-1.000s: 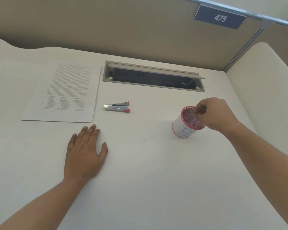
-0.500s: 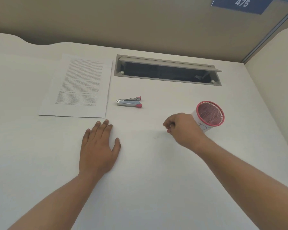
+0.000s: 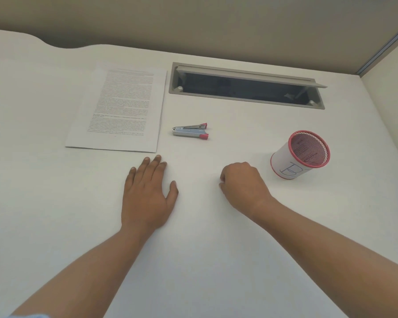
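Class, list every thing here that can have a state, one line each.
Left hand: flat on the desk, fingers straight.
Right hand: fingers curled; any hold hidden.
Cup: upright, untouched.
Stapler: lying down, untouched.
Paper: flat, print up.
Hatch: lid raised.

Matte white desk surface [image 3: 205, 260], rear edge wavy at far left, set against a beige fabric partition wall [image 3: 193, 21]. Recessed in the surface near the wall, a grey rectangular cable hatch [image 3: 246, 100] with hinged grey flap [image 3: 239, 74] raised over a dark well. At far right, a slim aluminium corner post [image 3: 383, 51] beside a pale cream side panel [image 3: 395, 92]. Soft, even lighting; faint shadows only.
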{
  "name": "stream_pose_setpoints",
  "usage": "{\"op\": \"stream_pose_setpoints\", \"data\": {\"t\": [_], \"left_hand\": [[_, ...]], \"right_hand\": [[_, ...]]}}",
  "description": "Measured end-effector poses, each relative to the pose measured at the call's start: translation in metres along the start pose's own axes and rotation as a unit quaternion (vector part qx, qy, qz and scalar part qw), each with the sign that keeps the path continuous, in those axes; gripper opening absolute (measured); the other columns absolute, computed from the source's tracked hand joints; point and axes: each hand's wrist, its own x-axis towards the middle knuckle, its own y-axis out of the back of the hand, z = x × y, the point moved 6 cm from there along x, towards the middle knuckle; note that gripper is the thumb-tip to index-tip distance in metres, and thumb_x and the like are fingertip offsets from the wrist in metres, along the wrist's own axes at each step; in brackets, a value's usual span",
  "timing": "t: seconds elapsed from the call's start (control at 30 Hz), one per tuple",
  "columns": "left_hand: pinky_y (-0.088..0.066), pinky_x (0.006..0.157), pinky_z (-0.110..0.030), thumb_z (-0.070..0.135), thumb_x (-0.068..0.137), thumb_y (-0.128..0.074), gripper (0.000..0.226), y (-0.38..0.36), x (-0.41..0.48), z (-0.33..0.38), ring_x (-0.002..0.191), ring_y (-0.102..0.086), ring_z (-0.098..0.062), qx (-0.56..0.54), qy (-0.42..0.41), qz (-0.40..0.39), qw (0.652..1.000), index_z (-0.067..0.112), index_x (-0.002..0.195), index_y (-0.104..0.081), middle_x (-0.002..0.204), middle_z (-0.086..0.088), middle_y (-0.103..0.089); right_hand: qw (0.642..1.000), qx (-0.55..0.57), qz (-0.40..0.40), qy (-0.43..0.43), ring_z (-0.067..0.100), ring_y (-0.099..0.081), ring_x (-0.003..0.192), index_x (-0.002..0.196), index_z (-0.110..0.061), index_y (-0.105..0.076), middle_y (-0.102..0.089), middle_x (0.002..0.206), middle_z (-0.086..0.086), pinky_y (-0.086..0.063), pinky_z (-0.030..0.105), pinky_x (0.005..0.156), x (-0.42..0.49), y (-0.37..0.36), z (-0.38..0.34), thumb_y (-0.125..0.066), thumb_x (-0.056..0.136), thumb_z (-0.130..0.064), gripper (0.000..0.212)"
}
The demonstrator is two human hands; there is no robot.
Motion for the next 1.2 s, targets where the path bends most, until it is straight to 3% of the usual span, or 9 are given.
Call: {"op": "stream_pose_setpoints", "data": {"t": [0.13, 0.27, 0.37, 0.47, 0.67, 0.8, 0.87, 1.0, 1.2], "left_hand": [[-0.024, 0.122, -0.047, 0.045, 0.093, -0.044, 0.057, 0.000, 0.001, 0.000, 0.147, -0.038, -0.023, -0.002, 0.002, -0.003, 1.000, 0.013, 0.139, -0.055, 0.155, -0.002, -0.048], [-0.024, 0.122, -0.048, 0.044, 0.092, -0.043, 0.057, 0.001, 0.000, 0.001, 0.147, -0.038, -0.024, -0.005, 0.001, 0.002, 1.000, 0.012, 0.138, -0.056, 0.154, -0.003, -0.049], [-0.025, 0.122, -0.048, 0.043, 0.092, -0.045, 0.056, 0.002, -0.001, 0.002, 0.147, -0.039, -0.024, -0.006, 0.001, 0.003, 1.000, 0.012, 0.138, -0.056, 0.154, -0.003, -0.049], [-0.025, 0.122, -0.048, 0.043, 0.092, -0.045, 0.057, 0.002, -0.001, 0.001, 0.146, -0.039, -0.024, -0.005, 0.003, 0.003, 1.000, 0.012, 0.138, -0.056, 0.154, -0.003, -0.049], [-0.025, 0.121, -0.049, 0.043, 0.092, -0.044, 0.057, 0.001, 0.000, 0.001, 0.146, -0.040, -0.025, -0.003, -0.002, 0.000, 1.000, 0.011, 0.138, -0.056, 0.153, -0.004, -0.050], [-0.024, 0.122, -0.048, 0.045, 0.092, -0.040, 0.059, 0.001, 0.000, 0.001, 0.147, -0.038, -0.024, 0.000, -0.001, -0.006, 1.000, 0.012, 0.139, -0.055, 0.154, -0.003, -0.049], [-0.023, 0.122, -0.047, 0.046, 0.092, -0.039, 0.060, 0.000, 0.000, 0.001, 0.148, -0.037, -0.024, 0.000, 0.000, -0.010, 1.000, 0.013, 0.139, -0.055, 0.155, -0.003, -0.048], [-0.024, 0.122, -0.048, 0.047, 0.091, -0.038, 0.061, -0.001, 0.000, 0.001, 0.147, -0.038, -0.024, 0.004, 0.000, -0.014, 1.000, 0.012, 0.139, -0.054, 0.155, -0.003, -0.048], [-0.025, 0.121, -0.049, 0.047, 0.091, -0.038, 0.062, 0.001, -0.001, 0.001, 0.146, -0.040, -0.025, 0.004, -0.003, -0.010, 1.000, 0.012, 0.138, -0.055, 0.153, -0.004, -0.050]], "right_hand": [[0.999, -0.035, 0.009, -0.003, 0.018, -0.029, 0.042, 0.053, -0.015, -0.030, -0.034, 0.049, 0.002, -0.016, 0.026, 0.040, 0.002, 0.003, -0.008, -0.052, 0.068, 0.009, 0.035], [0.999, -0.035, 0.021, -0.013, 0.018, -0.029, 0.041, 0.053, -0.015, -0.030, -0.035, 0.049, 0.001, -0.015, 0.026, 0.040, 0.008, 0.000, -0.008, -0.055, 0.067, 0.007, 0.036], [0.999, -0.011, 0.028, -0.034, 0.023, -0.038, 0.044, 0.053, -0.014, -0.038, -0.041, 0.049, 0.002, -0.021, 0.025, 0.040, 0.010, -0.005, -0.002, -0.054, 0.064, 0.005, 0.027], [0.990, 0.100, 0.027, -0.093, 0.028, -0.060, 0.065, 0.067, -0.012, -0.065, -0.065, 0.066, 0.003, -0.047, 0.027, 0.055, 0.012, -0.002, 0.019, -0.063, 0.065, -0.007, 0.006], [0.819, 0.520, 0.091, -0.226, 0.011, -0.059, 0.048, 0.060, -0.008, -0.071, -0.065, 0.053, 0.001, -0.048, 0.019, 0.050, -0.007, 0.044, 0.076, -0.073, 0.065, 0.001, 0.010], [0.759, 0.603, 0.135, -0.205, 0.009, -0.064, 0.048, 0.055, -0.010, -0.071, -0.066, 0.050, -0.003, -0.054, 0.016, 0.054, -0.020, 0.095, 0.102, -0.072, 0.069, 0.005, 0.020], [0.778, 0.576, 0.159, -0.196, 0.007, -0.063, 0.047, 0.052, -0.013, -0.073, -0.067, 0.049, -0.004, -0.055, 0.016, 0.055, -0.026, 0.119, 0.119, -0.071, 0.068, 0.004, 0.023], [0.880, 0.391, 0.164, -0.215, 0.010, -0.063, 0.049, 0.054, -0.015, -0.072, -0.069, 0.051, -0.004, -0.054, 0.022, 0.049, -0.029, 0.142, 0.151, -0.072, 0.067, 0.002, 0.021], [0.962, 0.166, 0.069, -0.204, 0.013, -0.057, 0.054, 0.065, -0.023, -0.073, -0.065, 0.064, -0.005, -0.037, 0.017, 0.043, -0.018, 0.129, 0.165, -0.071, 0.074, -0.003, 0.023]]}}
